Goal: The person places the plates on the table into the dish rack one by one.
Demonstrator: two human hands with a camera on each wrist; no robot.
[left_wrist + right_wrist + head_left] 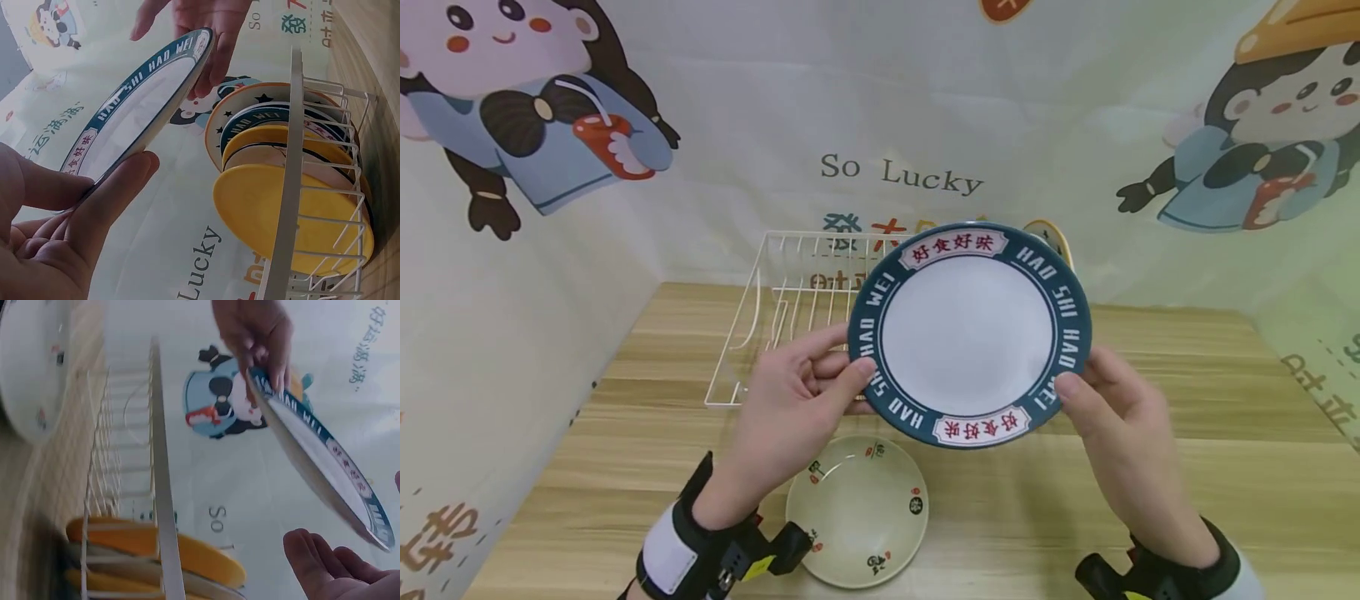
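Observation:
A round plate with a white middle and a dark teal lettered rim (pixel 967 333) is held up, tilted, over the table. My left hand (pixel 801 408) pinches its left edge, thumb on the front and fingers behind, as the left wrist view shows the plate (pixel 140 115) between them. At the opposite edge is my right hand (pixel 1131 450), fingers extended behind the rim and thumb lifted off in the left wrist view. The right wrist view shows a gap between the right hand's fingers (pixel 331 565) and the plate's underside. Below, a pale green patterned plate (pixel 865 517) lies on the table.
A white wire dish rack (pixel 737 350) stands behind the held plate, partly hidden by it. Several plates stand in the rack, including a yellow one (pixel 281 215) and a star-patterned one (pixel 219 115). A printed cloth backdrop (pixel 737 125) rises behind the wooden table (pixel 1187 375).

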